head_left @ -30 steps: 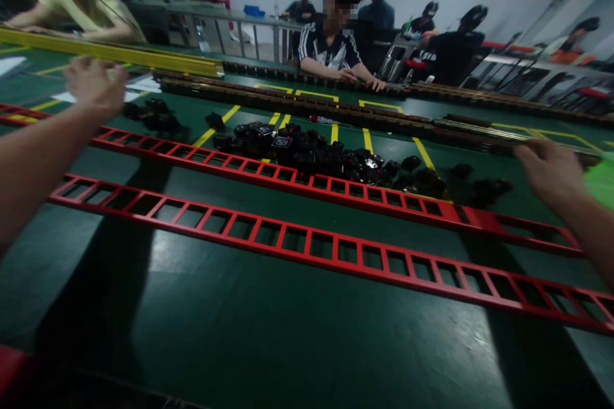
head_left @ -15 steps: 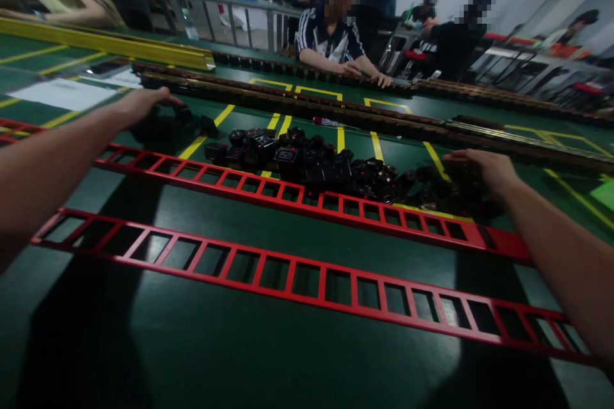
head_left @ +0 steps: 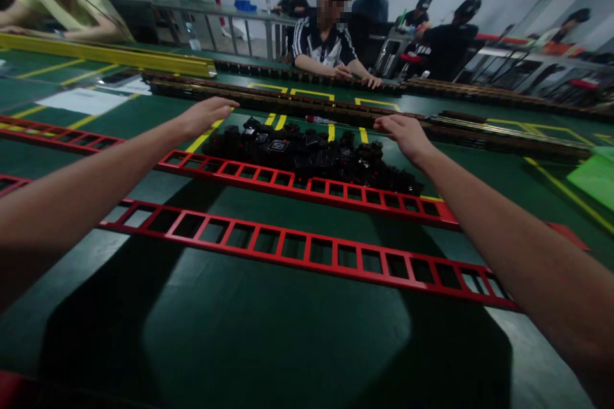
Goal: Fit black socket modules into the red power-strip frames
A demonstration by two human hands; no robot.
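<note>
From where I stand, the long heap of small, glossy black block-like pieces (head_left: 311, 156) lies around the middle of the green-topped table (head_left: 268, 339), well in from the near edge, running roughly along it. They look hard and light, like moulded plastic or coated metal; I'd expect each to be stiff and a bit slippery, the loose heap sliding apart if shoved from one end. A single piece is best pinched by its flat sides, the heap gathered from both ends with cupped palms.

The left hand (head_left: 207, 117) is by the heap's left end, palm down, fingers stretched out and close together, with nothing visible in it. The right hand (head_left: 403, 134) is near the right end, on the far side, fingers loosely bent and pointing inward, seemingly empty; its palm is hidden. I can't tell whether either touches a piece. Both forearms slant inward over the table, elbows wide.

Just on the near side lies a red ladder-like frame (head_left: 451, 214), with a second red slotted frame (head_left: 288, 262) nearer the near edge. Beyond the heap run dark brown slotted strips (head_left: 288, 99), and a co-worker (head_left: 326, 45) sits past the far edge.
</note>
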